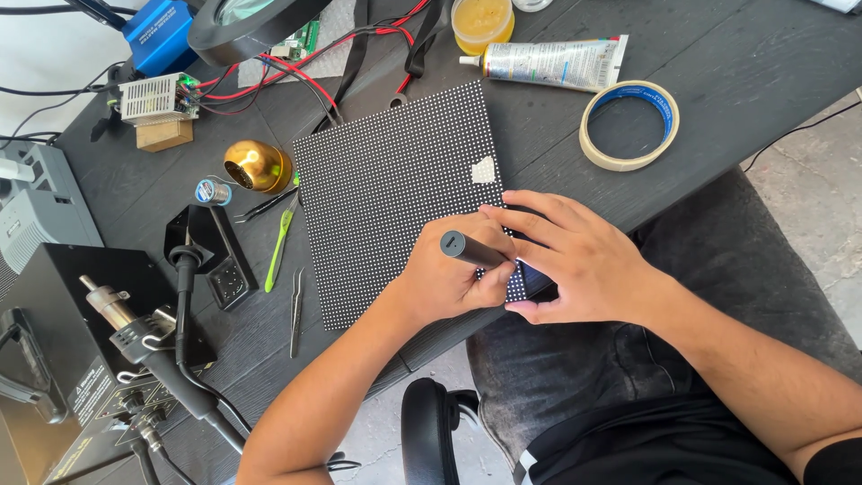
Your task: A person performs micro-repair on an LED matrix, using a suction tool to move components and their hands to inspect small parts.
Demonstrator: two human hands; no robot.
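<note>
A black square panel (386,189) covered in a grid of tiny dots lies on the dark wooden table (736,54). It has a small white patch (483,170) near its right edge. My left hand (444,283) is closed around a black pen-shaped tool (469,248), whose tip points at the panel's near right corner. My right hand (575,260) rests flat on that corner, its fingers spread beside the tool's tip and touching my left hand. The tip itself is hidden between the hands.
Left of the panel lie green tweezers (280,238), metal tweezers (294,314), a brass ball holder (259,166) and a hot-air station (63,359) with its handpiece. Behind are a tape roll (628,126), a glue tube (548,63), a yellow paste jar (482,22) and wires.
</note>
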